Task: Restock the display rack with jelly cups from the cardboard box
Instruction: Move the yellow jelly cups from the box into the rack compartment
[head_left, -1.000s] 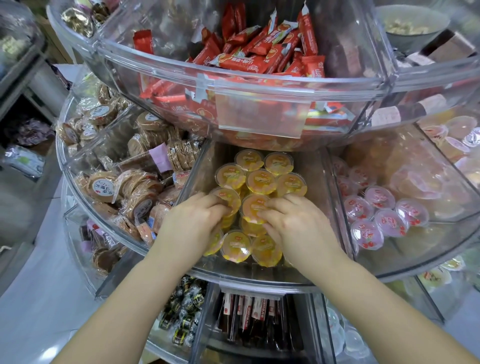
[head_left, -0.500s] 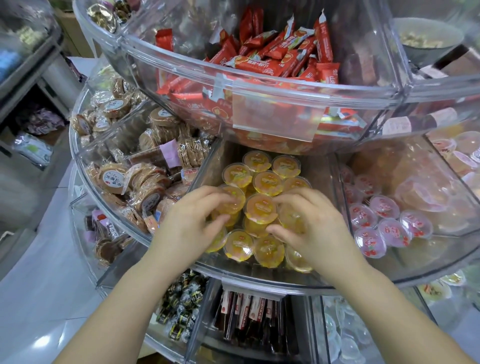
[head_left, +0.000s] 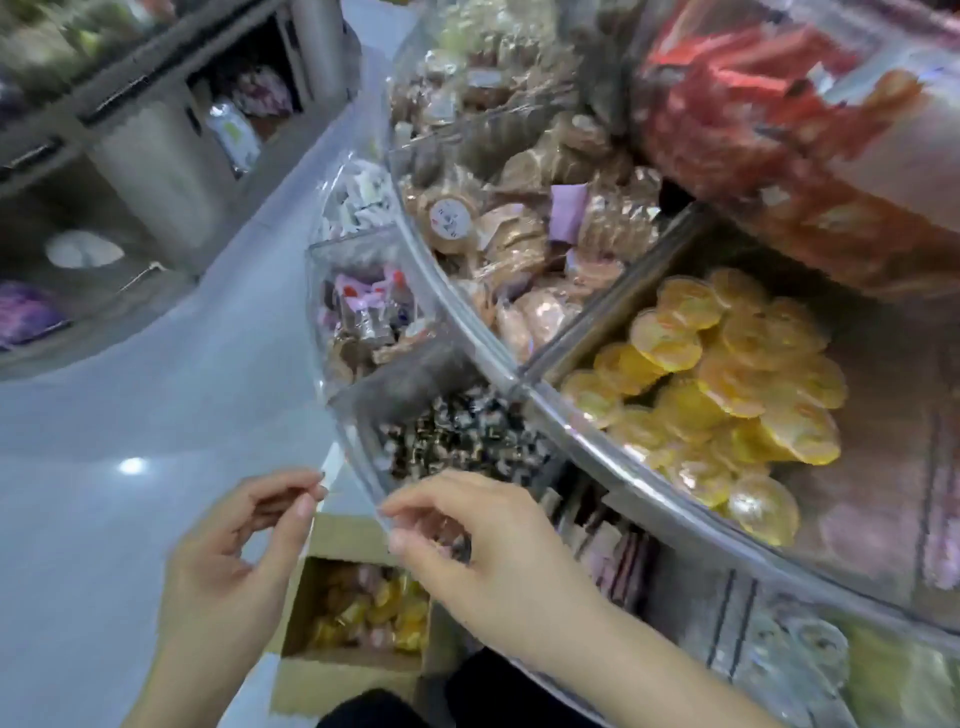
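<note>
A: Head view, the only one here. What has changed in the last second?

B: Both hands have come out of the orange jelly compartment. A second ago they were pressed in among the cups, settling them; now the left hand (head_left: 228, 561) and the right hand (head_left: 483, 551) hang low in front of the display rack (head_left: 519, 384), above the cardboard box (head_left: 332, 670) on the floor. The camera has swung down and left too.

A: Are they holding anything?

B: As far as I can tell, no. Both have fingers loosely curled, thumb and fingertips near each other but with nothing plainly between them. The blur makes it hard to rule out something small or clear.

A: And the jelly cups?

B: Two lots. A heap of orange jelly cups (head_left: 727, 374) lies in the middle-tier compartment, at right. More jelly cups, yellow and some pink, sit in the open box just below the hands (head_left: 369, 608).

A: So what does that mean for the job?

B: My reading is that one batch is placed and the hands are heading back to the box for the next. The box is not empty, so restocking is not finished.

A: What can't you make out?

B: The whole frame is motion-smeared. The box's near side is cut off by dark clothing at the bottom edge, the rack's top tier is a red blur, and the lower tier's contents at right are unreadable
</note>
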